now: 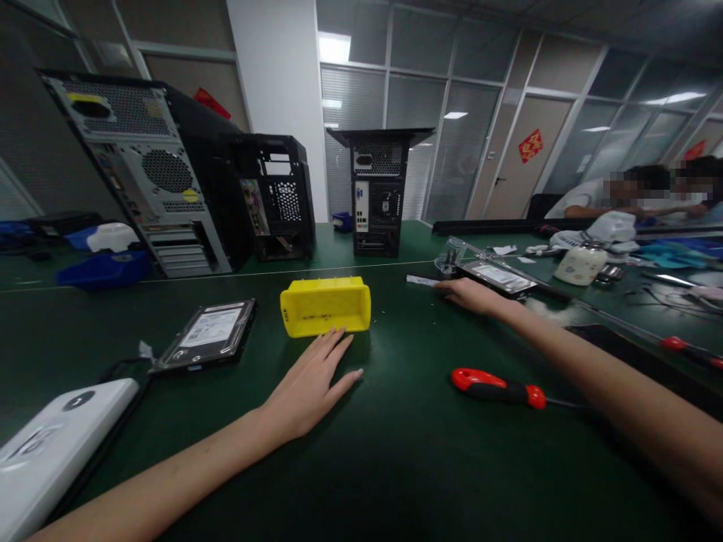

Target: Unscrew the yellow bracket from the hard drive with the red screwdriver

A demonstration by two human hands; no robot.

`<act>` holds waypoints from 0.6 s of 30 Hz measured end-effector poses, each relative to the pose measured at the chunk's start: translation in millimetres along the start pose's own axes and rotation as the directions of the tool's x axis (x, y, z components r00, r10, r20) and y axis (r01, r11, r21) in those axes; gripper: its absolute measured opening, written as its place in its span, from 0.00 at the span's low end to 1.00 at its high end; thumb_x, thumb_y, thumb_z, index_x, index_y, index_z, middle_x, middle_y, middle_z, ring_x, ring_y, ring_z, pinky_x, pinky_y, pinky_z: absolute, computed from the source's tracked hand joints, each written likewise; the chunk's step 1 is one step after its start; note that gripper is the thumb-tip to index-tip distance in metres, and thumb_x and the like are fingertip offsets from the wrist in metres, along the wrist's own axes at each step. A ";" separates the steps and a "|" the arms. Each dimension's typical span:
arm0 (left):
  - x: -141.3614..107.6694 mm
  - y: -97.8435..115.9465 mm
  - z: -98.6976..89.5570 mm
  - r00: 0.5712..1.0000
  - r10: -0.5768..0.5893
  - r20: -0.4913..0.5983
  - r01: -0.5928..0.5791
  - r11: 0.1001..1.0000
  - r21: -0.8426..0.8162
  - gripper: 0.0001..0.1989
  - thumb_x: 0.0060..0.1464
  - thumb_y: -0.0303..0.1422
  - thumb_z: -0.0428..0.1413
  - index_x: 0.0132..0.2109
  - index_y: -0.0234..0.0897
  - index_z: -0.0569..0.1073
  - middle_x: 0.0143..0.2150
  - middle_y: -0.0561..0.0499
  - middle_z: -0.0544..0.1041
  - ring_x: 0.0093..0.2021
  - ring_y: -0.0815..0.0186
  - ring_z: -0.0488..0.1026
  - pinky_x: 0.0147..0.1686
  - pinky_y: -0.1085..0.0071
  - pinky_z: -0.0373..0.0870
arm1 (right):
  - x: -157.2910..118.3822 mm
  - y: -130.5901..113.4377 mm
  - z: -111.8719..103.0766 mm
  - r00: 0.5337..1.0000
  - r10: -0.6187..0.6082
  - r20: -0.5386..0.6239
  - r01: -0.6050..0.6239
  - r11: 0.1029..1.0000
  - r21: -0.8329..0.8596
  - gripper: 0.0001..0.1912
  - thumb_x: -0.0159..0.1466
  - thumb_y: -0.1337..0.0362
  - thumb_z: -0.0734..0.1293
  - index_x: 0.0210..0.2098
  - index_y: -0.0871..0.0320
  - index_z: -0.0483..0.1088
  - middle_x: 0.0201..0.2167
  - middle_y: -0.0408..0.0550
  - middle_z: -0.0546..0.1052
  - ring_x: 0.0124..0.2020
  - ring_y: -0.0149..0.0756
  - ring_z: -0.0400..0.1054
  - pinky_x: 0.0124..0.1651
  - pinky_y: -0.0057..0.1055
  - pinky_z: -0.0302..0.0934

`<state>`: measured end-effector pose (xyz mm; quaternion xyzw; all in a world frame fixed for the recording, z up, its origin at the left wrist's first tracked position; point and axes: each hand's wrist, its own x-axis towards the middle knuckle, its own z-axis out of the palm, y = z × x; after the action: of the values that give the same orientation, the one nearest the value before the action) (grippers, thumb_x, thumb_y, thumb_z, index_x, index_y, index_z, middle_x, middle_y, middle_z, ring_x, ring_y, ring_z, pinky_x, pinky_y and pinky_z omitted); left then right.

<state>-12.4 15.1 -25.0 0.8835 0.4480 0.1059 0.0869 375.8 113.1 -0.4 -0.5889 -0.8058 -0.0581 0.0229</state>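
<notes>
My left hand (308, 384) lies flat on the green table with its fingers apart. Its fingertips reach the near rim of a yellow plastic bin (326, 284), which holds small dark bits. Farther right, my right hand (471, 293) closes its fingertips on the end of a narrow dark strip with a white label (422, 280); its exact kind does not show. Beside that hand are a hard drive (500, 276) and a clear plastic cup (449, 257). A red and black screwdriver (497, 386) lies nearer, below my right forearm.
Another hard drive (210, 331) and a white device (62, 452) lie at left. Computer cases (208, 150) stand behind, near a blue bin (105, 271). At right are a second screwdriver (692, 350), a jar (581, 263) and cables. People (626, 192) sit at far right.
</notes>
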 end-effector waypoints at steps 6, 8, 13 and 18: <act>1.0 0.4 -1.2 1.000 0.005 -0.008 -0.005 1.000 -0.021 0.34 0.61 0.52 0.40 0.66 0.36 0.54 0.68 0.42 0.53 0.66 0.52 0.51 0.61 0.48 0.55 | -4.1 -19.4 11.4 0.999 0.040 -0.004 -0.041 0.985 -0.168 0.16 0.65 0.61 0.62 0.50 0.61 0.66 0.47 0.51 0.72 0.45 0.38 0.69 0.47 0.42 0.66; 0.7 1.0 -1.6 1.000 0.001 -0.004 -0.001 1.000 -0.030 0.34 0.61 0.52 0.40 0.66 0.35 0.54 0.68 0.42 0.54 0.66 0.52 0.51 0.62 0.49 0.54 | -6.1 -22.3 14.1 0.998 0.063 -0.017 -0.065 0.976 -0.207 0.16 0.65 0.61 0.62 0.50 0.61 0.66 0.47 0.51 0.72 0.44 0.37 0.69 0.46 0.41 0.66; -2.1 2.2 -3.7 1.000 0.013 -0.015 -0.013 0.999 -0.040 0.32 0.61 0.50 0.41 0.66 0.36 0.54 0.67 0.44 0.55 0.66 0.54 0.52 0.62 0.50 0.55 | -8.1 -36.0 8.2 0.990 0.103 -0.095 -0.123 0.965 -0.234 0.14 0.65 0.61 0.62 0.47 0.62 0.68 0.42 0.50 0.74 0.41 0.35 0.71 0.43 0.39 0.67; -3.2 3.5 -4.0 0.995 0.058 -0.079 -0.060 0.998 -0.028 0.27 0.62 0.46 0.43 0.63 0.38 0.58 0.65 0.45 0.60 0.65 0.57 0.56 0.62 0.53 0.57 | -13.7 -90.9 -26.8 0.971 -0.042 -0.234 -0.001 0.984 -0.179 0.15 0.67 0.69 0.57 0.49 0.63 0.70 0.41 0.57 0.78 0.42 0.41 0.74 0.44 0.36 0.66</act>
<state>-12.7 10.7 -20.6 0.8902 0.4230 0.1495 0.0794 292.6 69.6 18.7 -0.5689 -0.7950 -0.1998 0.0656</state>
